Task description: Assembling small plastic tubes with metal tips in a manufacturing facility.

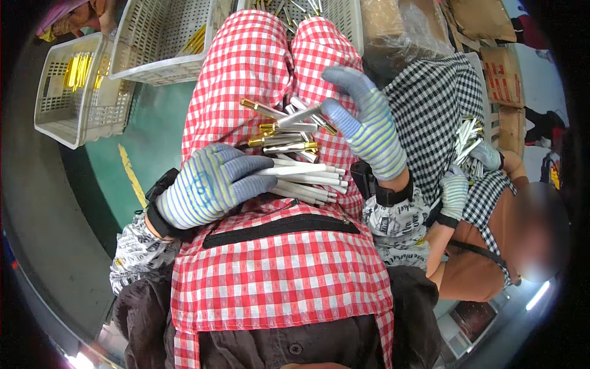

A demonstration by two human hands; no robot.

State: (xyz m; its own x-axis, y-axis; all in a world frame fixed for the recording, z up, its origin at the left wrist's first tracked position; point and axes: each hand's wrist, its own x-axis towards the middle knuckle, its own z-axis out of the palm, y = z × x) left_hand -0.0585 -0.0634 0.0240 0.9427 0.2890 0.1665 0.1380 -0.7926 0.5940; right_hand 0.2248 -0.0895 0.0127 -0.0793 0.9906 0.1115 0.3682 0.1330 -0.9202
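In my lap, on a red-and-white checked apron (276,270), lies a bunch of slim white pen barrels (310,178). My left hand (212,184), in a striped knit glove, closes over their left ends, its fingers laid across them. Just beyond is a loose heap of silver and white pen parts with gold ends (283,141). Above this heap, a greyish pen tube (299,117) slants with one end at my right thumb. My right hand (365,117), gloved alike, is raised with thumb and fingers spread apart; it does not grip the tube.
Beyond my knees stands a white crate (344,31) with more pen parts. Two more plastic crates, a large crate (147,67) and a smaller crate (46,117), hold gold pieces at far left. A co-worker in a black-and-white checked apron (424,92) sits close on my right, handling similar parts.
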